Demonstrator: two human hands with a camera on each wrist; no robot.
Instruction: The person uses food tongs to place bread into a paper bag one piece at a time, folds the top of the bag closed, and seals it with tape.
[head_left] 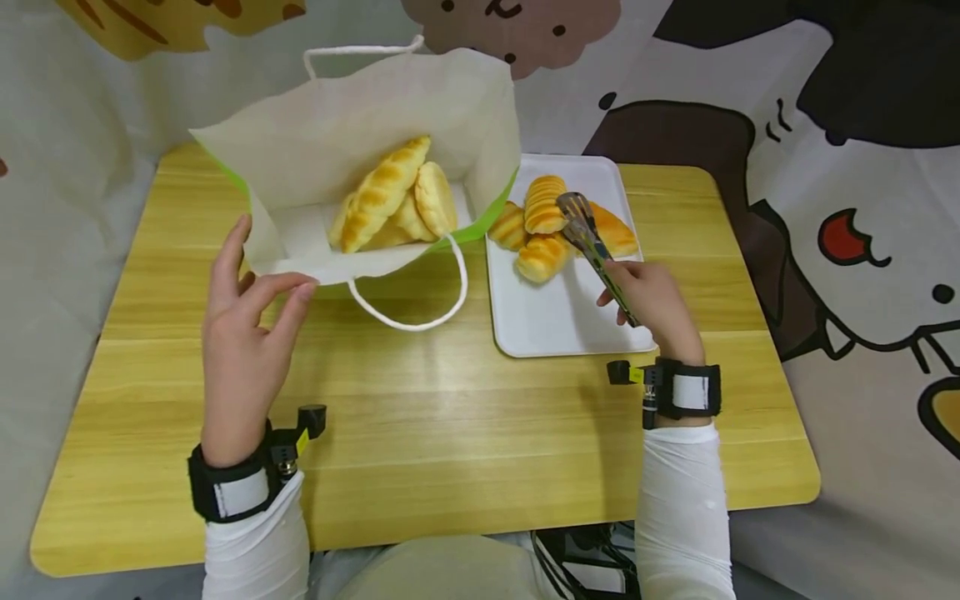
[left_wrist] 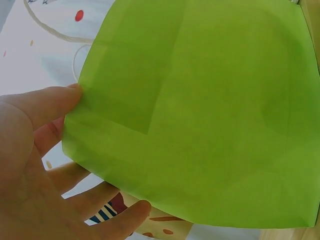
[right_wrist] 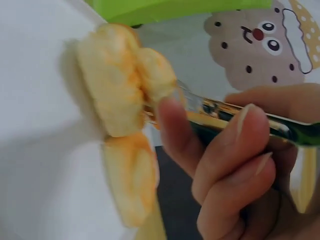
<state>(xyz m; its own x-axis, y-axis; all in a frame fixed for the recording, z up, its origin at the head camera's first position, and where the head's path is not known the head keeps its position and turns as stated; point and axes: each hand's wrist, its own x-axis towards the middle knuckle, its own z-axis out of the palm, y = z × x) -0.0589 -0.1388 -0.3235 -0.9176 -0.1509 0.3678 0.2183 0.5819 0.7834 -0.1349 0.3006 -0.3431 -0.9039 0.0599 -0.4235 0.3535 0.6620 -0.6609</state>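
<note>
Plainly, a table [head_left: 420, 433] with a bag [head_left: 435, 92] and a tray [head_left: 555, 325], bread [head_left: 382, 196] in both.
The bag stands toward the far edge, mouth up, pieces heaped inside; just right of it the flat tray lays out at least four rolls [head_left: 542, 260], handy for the right arm. The left hand [head_left: 249, 342] seems to pinch the bag's near left rim between thumb and finger, its other fingers spread, probably to hold the mouth wide and the bag steady. The right hand [head_left: 651, 300] has its fingers wrapped round tongs [head_left: 591, 248], presumably to spare the food bare fingers; their tips are among the rolls, though whether they grip one I cannot tell. No brand, label or writing can be read, not even on the wrist straps [head_left: 688, 390].
</note>
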